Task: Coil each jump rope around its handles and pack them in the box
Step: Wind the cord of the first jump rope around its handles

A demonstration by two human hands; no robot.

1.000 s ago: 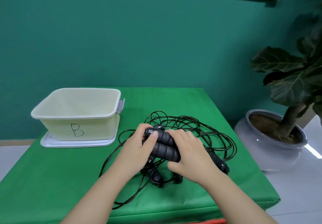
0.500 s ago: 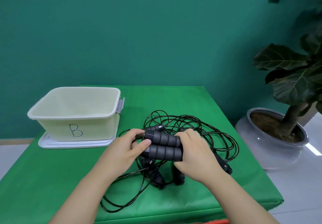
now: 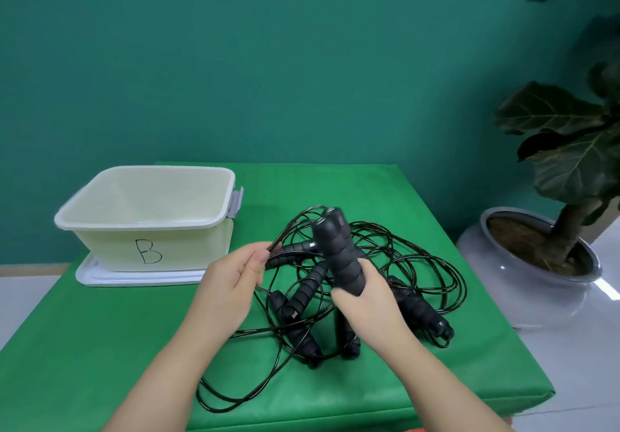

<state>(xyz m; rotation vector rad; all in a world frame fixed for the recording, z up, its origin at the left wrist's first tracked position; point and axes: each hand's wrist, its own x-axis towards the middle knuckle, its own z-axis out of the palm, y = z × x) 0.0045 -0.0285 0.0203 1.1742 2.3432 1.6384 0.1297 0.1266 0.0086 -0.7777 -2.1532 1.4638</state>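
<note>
On a green bench [image 3: 100, 347], an open box [image 3: 147, 226] marked "B" stood left as the left hand [image 3: 231, 284] pinched a black cord [image 3: 288, 230] between its fingers and the right hand [image 3: 365, 300] gripped two upright handles [image 3: 335, 250] above tangled jump ropes [image 3: 402, 263].

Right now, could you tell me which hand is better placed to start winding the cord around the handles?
The left hand. It already pinches the black cord near the handle tops, while the right hand grips the paired handles upright and probably should just steady them.
</note>
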